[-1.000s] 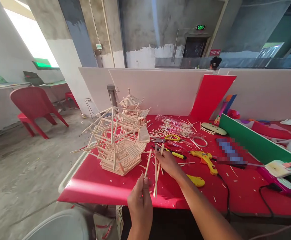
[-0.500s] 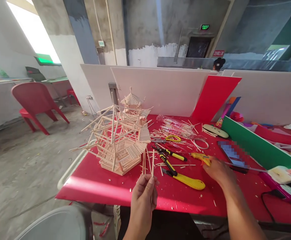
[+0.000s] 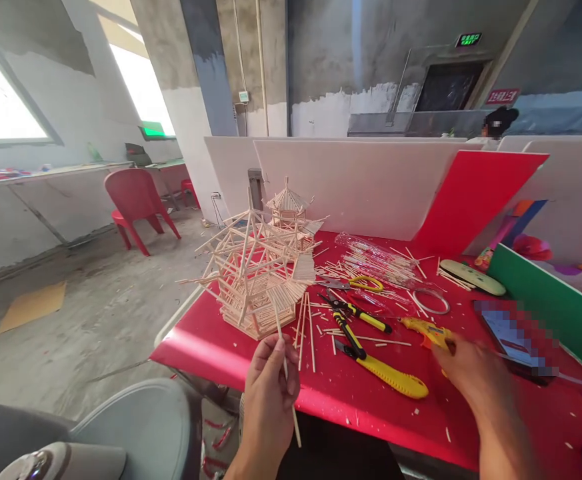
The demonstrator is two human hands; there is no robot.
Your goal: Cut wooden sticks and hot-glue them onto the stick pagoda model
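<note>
Pinched in my left hand [image 3: 271, 377] is a thin wooden stick [image 3: 279, 320], its upper end pointing at the model and its lower end sticking out below my palm. My right hand [image 3: 471, 367] is closed around a yellow hot glue gun [image 3: 428, 331], whose nozzle points left over the table. Just beyond my left hand stands an open-framed pavilion model [image 3: 245, 280] built of wooden sticks. Behind it rises a smaller pavilion tower [image 3: 287, 201] with a pointed roof. Several loose sticks [image 3: 311, 333] lie to the right of my left hand.
On the red tabletop [image 3: 331, 393] lie black-and-yellow pliers [image 3: 351, 327], a yellow utility knife [image 3: 393, 377], yellow-handled scissors [image 3: 365, 283], a tape roll [image 3: 431, 301], a phone [image 3: 513, 340] and bagged sticks [image 3: 375, 257]. A green board [image 3: 545, 307] borders the right. A grey stool [image 3: 141, 427] stands lower left.
The view has swung left, so the scene sits further right. My left hand now has one stick towards the model; other sticks lie beside it. My right hand keeps hold of the glue gun.
</note>
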